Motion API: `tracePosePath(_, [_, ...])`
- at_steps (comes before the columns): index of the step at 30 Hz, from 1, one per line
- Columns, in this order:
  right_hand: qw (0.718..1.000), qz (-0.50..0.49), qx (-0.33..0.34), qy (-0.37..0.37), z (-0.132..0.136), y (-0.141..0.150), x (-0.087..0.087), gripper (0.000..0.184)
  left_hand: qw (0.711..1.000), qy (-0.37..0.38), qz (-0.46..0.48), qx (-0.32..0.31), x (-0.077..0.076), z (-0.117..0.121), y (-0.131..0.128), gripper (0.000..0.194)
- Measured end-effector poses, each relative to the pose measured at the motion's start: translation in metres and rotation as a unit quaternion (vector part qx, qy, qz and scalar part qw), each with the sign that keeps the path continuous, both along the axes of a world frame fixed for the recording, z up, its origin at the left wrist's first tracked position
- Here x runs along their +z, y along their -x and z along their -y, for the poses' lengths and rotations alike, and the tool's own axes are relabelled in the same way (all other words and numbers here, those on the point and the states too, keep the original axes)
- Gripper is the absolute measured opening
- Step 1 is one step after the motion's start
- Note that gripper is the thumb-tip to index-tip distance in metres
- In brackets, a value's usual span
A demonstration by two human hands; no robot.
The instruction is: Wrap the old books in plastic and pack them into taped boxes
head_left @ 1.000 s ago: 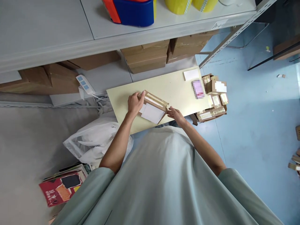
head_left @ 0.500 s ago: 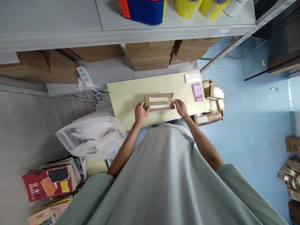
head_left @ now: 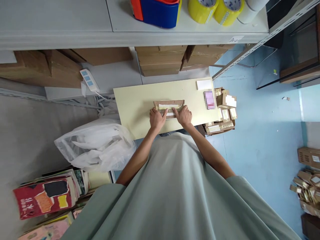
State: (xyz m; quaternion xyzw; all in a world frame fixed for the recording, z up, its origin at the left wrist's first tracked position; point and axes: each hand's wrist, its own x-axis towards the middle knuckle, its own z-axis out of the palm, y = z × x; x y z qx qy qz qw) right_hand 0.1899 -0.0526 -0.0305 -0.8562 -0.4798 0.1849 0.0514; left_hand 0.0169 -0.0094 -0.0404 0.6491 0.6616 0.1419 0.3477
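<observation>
The left hand [head_left: 157, 119] and right hand [head_left: 184, 116], each partly curled, hold opposite ends of the taped carton [head_left: 169, 106] midway between the worktop's [head_left: 132, 100] front and rear edges, thumbs over its top, apparently to keep it steady.

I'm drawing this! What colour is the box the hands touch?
Brown box, best seen in the head view.

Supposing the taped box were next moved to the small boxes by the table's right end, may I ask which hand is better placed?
Probably the right hand: it is on the right end of the taped box, nearer the small boxes. The left hand is at the farther end.
</observation>
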Motion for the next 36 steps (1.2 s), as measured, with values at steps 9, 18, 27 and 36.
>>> tracePosePath(9, [0.988, -0.148, 0.014, -0.032, 0.02, -0.034, -0.005, 0.044, 0.997, 0.067, -0.003, -0.045, -0.006, -0.026, 0.039, 0.049])
tracePosePath(18, [0.967, -0.225, 0.005, -0.119, 0.043, -0.06, 0.004, 0.048, 0.982, 0.039, 0.176, -0.046, -0.005, -0.014, 0.036, 0.029])
tracePosePath(27, [0.983, -0.18, -0.015, -0.025, 0.047, -0.098, -0.009, 0.032, 0.978, 0.059, 0.192, 0.047, -0.031, 0.007, 0.011, 0.029])
tracePosePath(36, [0.967, -0.218, 0.129, 0.037, 0.031, -0.137, -0.038, 0.028, 0.982, 0.064, 0.109, 0.143, -0.031, 0.022, 0.0, 0.042])
